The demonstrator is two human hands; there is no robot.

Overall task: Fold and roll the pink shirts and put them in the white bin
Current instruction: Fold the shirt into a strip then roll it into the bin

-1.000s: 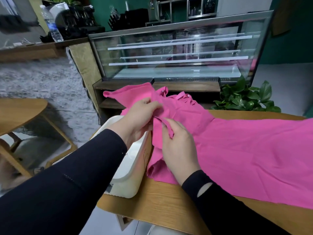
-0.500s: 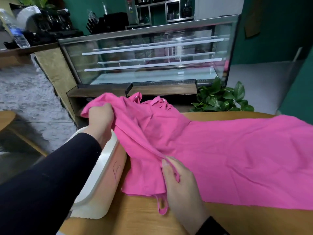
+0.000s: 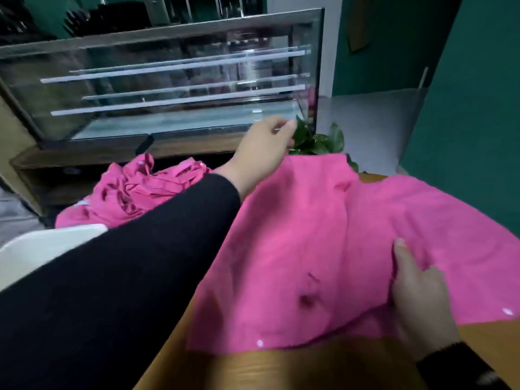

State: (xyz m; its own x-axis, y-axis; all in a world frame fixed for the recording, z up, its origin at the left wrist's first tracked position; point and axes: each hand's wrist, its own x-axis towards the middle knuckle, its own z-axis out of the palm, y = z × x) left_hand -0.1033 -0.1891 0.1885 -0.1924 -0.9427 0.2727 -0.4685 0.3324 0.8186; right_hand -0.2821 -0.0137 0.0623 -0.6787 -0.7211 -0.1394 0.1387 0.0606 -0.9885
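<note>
A pink shirt (image 3: 323,235) lies spread over the wooden table (image 3: 281,370). My right hand (image 3: 419,299) pinches a fold of it near the front edge, thumb on top. My left hand (image 3: 264,147) hovers over the shirt's far edge with loosely curled fingers and holds nothing; its black sleeve crosses the view. A second, crumpled pink shirt (image 3: 135,192) lies bunched at the left, partly over the far end of the white bin (image 3: 42,249). The sleeve hides most of the bin.
A glass display case (image 3: 168,80) on a dark wooden shelf stands right behind the table. A green potted plant (image 3: 318,139) sits at the table's far edge, just past my left hand. Green walls rise on the right.
My left hand let go of the bunched pink cloth by the bin and swung right and forward to the far edge. My right hand slid right along the shirt. The view turned right.
</note>
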